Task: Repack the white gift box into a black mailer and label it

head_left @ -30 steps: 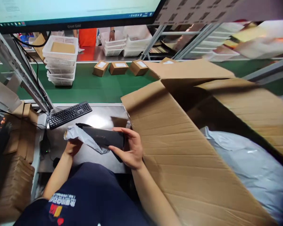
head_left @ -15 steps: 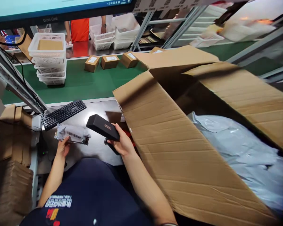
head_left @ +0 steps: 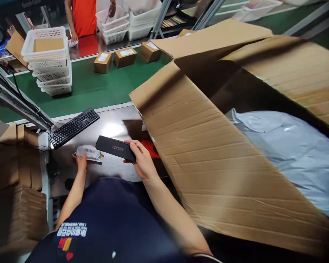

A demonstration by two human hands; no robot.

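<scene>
My right hand [head_left: 143, 159] is closed around one end of a slim black box [head_left: 113, 147] with small pale print on its face. To its left, my left hand [head_left: 80, 160] grips a small plastic-wrapped package [head_left: 90, 152] that carries a barcode label. The package is low over the metal table [head_left: 112, 170]; whether it rests on the surface I cannot tell. A black keyboard [head_left: 74, 127] lies just beyond my left hand. Something red [head_left: 150, 148] shows behind my right hand, partly hidden by the big carton.
A large open carton [head_left: 197, 146] fills the right side, with a grey-white plastic bag [head_left: 285, 142] inside. Across the green conveyor belt [head_left: 84, 82] stand stacked white baskets [head_left: 55, 86] and small brown boxes [head_left: 125, 57]. A person in orange [head_left: 84, 18] stands beyond. Flattened cardboard [head_left: 30, 157] leans at left.
The black box has turned, so its printed face shows more fully. The wrapped package has moved right and closer to it. The view has tilted, shifting the background upward.
</scene>
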